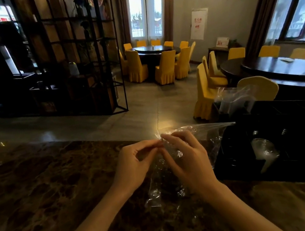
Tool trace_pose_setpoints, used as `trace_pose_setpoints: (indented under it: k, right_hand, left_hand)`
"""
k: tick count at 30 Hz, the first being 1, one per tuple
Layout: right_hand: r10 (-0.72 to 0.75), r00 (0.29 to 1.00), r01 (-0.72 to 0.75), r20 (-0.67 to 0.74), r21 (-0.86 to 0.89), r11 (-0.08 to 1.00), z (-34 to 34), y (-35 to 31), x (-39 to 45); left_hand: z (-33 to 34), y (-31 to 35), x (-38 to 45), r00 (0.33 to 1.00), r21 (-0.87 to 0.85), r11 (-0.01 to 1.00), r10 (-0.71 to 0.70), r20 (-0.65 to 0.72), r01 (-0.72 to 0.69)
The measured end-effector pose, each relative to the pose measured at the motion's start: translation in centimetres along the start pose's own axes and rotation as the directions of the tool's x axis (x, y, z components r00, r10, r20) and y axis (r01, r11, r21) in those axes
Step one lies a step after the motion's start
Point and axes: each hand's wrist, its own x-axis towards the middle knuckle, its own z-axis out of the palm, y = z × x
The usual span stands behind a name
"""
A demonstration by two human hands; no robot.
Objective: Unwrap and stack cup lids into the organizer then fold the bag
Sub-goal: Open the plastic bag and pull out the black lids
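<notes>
From the head camera, your left hand [135,164] and right hand [188,162] are close together above the dark brown marble counter [37,186], each pinching the top edge of a crumpled clear plastic bag [165,184] near the counter's far edge. Just right stands a black compartmented organizer [283,124], with clear plastic cup lids [265,151] in one compartment.

Marble counter [37,186]; bag [160,185], organizer [300,170] on it.
</notes>
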Motion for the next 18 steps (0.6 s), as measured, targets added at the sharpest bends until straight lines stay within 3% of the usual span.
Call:
trace_pose_setpoints:
  k: [5,10,18]
  right_hand:
    - [-0.030,0.999,0.033,-0.035,0.108,0.994,-0.1,0.2,-0.1]
    - [-0.104,0.988,0.111,-0.114,0.056,0.992,-0.4,0.2,-0.1]
    - [-0.087,0.984,0.097,-0.156,0.056,0.994,-2.4,-0.4,1.6]
  left_hand:
    - [-0.2,-0.1,0.2,0.999,-0.041,0.999,0.003,0.036,-0.001]
    - [-0.5,-0.6,0.2,0.999,-0.050,0.999,0.012,0.049,-0.010]
    - [-1.3,-1.2,0.1,0.999,-0.074,0.997,-0.008,0.038,0.011]
